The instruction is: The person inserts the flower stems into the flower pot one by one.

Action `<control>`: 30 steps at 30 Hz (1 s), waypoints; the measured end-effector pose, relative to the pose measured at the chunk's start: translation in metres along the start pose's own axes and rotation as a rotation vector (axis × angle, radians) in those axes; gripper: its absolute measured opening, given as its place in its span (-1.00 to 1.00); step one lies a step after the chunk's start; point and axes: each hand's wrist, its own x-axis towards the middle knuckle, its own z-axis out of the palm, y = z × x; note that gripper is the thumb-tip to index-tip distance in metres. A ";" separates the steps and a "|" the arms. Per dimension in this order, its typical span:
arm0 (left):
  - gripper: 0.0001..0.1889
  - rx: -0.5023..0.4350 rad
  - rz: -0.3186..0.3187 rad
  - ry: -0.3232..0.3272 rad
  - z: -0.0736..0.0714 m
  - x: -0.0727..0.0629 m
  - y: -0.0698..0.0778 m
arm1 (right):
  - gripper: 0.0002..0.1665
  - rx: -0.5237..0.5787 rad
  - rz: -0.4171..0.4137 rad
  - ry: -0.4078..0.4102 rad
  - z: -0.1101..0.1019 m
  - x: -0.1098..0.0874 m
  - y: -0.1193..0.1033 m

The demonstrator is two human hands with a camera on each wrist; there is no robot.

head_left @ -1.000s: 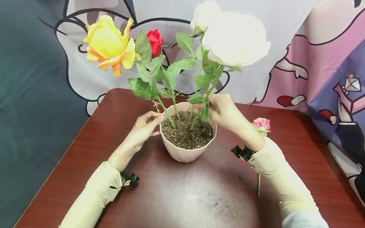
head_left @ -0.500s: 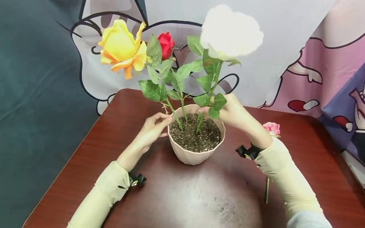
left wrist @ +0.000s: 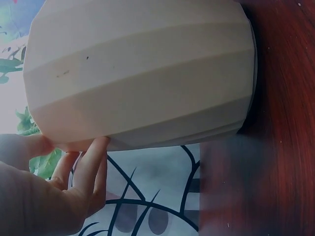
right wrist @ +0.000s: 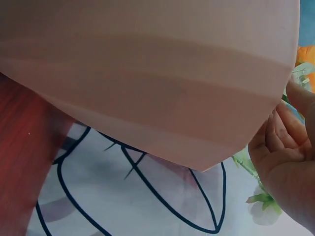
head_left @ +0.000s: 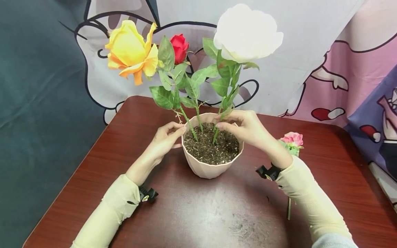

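A pale pink faceted flowerpot [head_left: 203, 168] full of dark soil [head_left: 217, 151] stands on the table. My left hand [head_left: 165, 137] holds its left rim, thumb at the edge and fingers against the outer wall, as the left wrist view also shows. Over the back right of the rim, my right hand [head_left: 248, 127] pinches the green stem of a large white rose [head_left: 248, 34] just above the soil. The right fingertips are partly hidden by leaves. A yellow rose [head_left: 130, 48] and a red rose [head_left: 179, 48] stand in the soil at the left.
A pink rose [head_left: 292, 138] lies on the table [head_left: 198, 213] at the right, its stem partly under my right forearm. Behind the table hangs a cartoon-printed cloth [head_left: 279, 89]. A dark green curtain [head_left: 43, 120] is at the left.
My right hand has shifted down the stem, its thumb now in front. The white rose's leaves have turned, and a second white bloom has slipped from sight behind it. My left hand stays on the rim.
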 end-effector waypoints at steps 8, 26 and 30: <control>-0.67 -0.006 0.005 0.001 0.001 -0.001 0.001 | -0.86 -0.057 0.037 -0.025 0.001 -0.004 0.006; -0.67 -0.004 0.017 -0.013 -0.001 -0.003 0.005 | -0.91 -0.096 -0.267 0.115 0.037 0.002 0.014; -0.68 -0.003 0.009 -0.018 0.000 -0.001 0.003 | -0.91 -0.098 -0.240 0.125 0.039 -0.001 0.016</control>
